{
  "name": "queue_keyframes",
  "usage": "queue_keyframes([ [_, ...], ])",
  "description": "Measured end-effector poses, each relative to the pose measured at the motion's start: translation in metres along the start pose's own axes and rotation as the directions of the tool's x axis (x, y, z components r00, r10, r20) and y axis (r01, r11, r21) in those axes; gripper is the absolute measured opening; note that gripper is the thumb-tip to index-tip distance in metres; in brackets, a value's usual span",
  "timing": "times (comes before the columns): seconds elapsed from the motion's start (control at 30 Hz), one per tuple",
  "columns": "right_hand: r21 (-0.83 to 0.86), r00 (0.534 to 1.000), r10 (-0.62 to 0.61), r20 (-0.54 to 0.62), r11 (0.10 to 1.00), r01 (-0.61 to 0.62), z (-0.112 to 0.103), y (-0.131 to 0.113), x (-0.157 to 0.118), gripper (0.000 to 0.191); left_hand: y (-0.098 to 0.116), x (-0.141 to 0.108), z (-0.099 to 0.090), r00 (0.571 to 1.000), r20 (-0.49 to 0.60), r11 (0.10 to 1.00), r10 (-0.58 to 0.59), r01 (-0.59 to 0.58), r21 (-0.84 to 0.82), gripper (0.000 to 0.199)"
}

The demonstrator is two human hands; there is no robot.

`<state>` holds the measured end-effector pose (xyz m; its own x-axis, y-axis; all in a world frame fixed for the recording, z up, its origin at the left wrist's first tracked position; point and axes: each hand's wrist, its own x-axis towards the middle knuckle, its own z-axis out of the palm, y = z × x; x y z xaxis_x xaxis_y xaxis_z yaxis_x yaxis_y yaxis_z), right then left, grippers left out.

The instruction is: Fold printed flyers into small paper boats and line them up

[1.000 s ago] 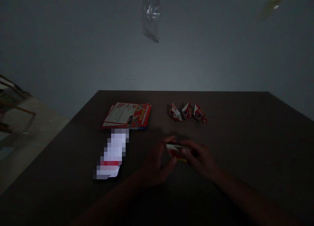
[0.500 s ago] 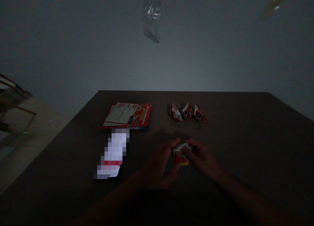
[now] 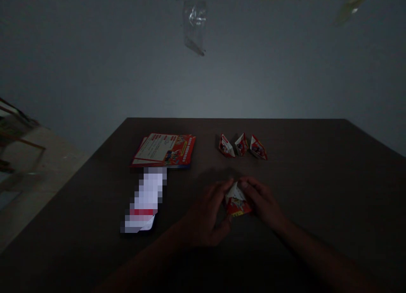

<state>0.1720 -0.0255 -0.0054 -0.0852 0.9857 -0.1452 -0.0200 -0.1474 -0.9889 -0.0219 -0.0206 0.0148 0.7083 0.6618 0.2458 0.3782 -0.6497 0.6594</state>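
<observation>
Fingers of left hand and right hand clamp a folded red-and-white paper — likely steadying its creases — with three pointed red-and-white paper shapes beyond.

**Red is standing out on brown**

The folded paper is showing red with yellow lettering and a white flap. Three paper shapes are carrying red and white print. The leaflets are displaying red and cream panels. The surface is looking dark brown, the wall grey.
</observation>
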Motion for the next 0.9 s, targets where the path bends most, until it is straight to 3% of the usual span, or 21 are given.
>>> queue_keyframes([
  [0.17, 0.031, 1.0, -0.021, 0.014, 0.999, 0.02, -0.001, -0.002, -0.003, 0.035, 0.005, 0.004, -0.001, 1.0, 0.005, 0.998, 0.012, -0.012, 0.06, 0.077],
  [0.47, -0.017, 0.986, -0.073, 0.15, 0.997, 0.077, -0.002, -0.01, -0.005, 0.055, 0.003, 0.007, -0.001, 0.995, 0.014, 0.97, -0.102, 0.096, 0.222, 0.087],
  [0.63, -0.13, 0.99, -0.044, 0.137, 0.99, 0.062, 0.0, -0.01, -0.005, 0.051, 0.002, 0.007, 0.001, 0.991, -0.032, 0.967, -0.13, 0.134, 0.217, 0.09],
  [0.73, -0.156, 0.993, -0.055, 0.101, 0.985, 0.07, 0.0, -0.007, -0.005, 0.048, -0.002, 0.006, 0.005, 0.972, -0.172, 0.981, -0.162, 0.178, 0.082, 0.088],
  [0.8, -0.148, 0.994, -0.057, 0.095, 0.987, 0.071, 0.0, -0.004, -0.005, 0.048, -0.005, 0.005, 0.008, 0.925, -0.293, 0.969, -0.241, 0.213, -0.124, 0.087],
  [0.87, -0.139, 0.994, -0.06, 0.09, 0.988, 0.073, 0.0, -0.002, -0.006, 0.049, -0.008, 0.006, 0.009, 0.857, -0.324, 0.877, -0.4, 0.255, -0.408, 0.08],
  [0.9, -0.135, 0.994, -0.064, 0.088, 0.988, 0.075, 0.001, -0.002, -0.006, 0.048, -0.009, 0.007, 0.009, 0.832, -0.277, 0.79, -0.481, 0.274, -0.548, 0.073],
])
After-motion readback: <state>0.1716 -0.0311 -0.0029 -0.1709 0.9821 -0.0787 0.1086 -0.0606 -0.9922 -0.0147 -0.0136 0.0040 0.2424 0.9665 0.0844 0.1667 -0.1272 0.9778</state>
